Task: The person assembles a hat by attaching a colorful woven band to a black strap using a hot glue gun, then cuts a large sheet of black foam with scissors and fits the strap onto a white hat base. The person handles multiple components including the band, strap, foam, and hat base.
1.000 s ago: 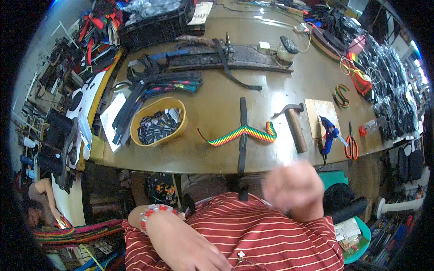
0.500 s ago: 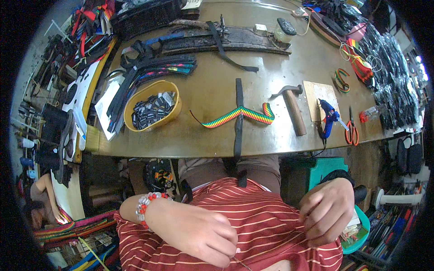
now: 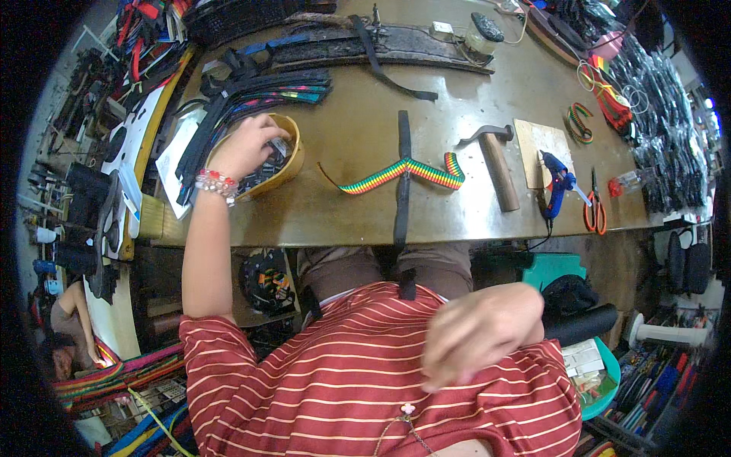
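A: Currently, left hand (image 3: 245, 146) is reached out over the yellow bowl (image 3: 293, 160) at the left part of the workbench (image 3: 343, 217). Fingers curled down into the dark small parts inside; whether they have hold of one, cannot tell. Beaded bracelet (image 3: 216, 183) on that wrist.

B: Right hand?

A: Right hand (image 3: 480, 331) is off the bench, close to the chest over the red striped shirt (image 3: 327, 388). Blurred. Fingers loosely bent, nothing seen in them, but grip not readable.

B: Surroundings of the bowl?

A: Bundle of dark straps (image 3: 259, 95) lies just behind and left of it, white paper sheet (image 3: 179, 152) beside it on the left. To the right, apart from the bowl: a striped red-yellow-green webbing band (image 3: 400, 174) lying across a black strap (image 3: 402, 183) that hangs over the bench's near edge. Further right: hammer (image 3: 495, 164), small wooden board (image 3: 542, 145), blue glue gun (image 3: 556, 183), orange-handled scissors (image 3: 594, 209).

B: Obstructions?

A: The hand itself covers most of the bowl's contents. Nothing lies between the bowl and the bench edge.
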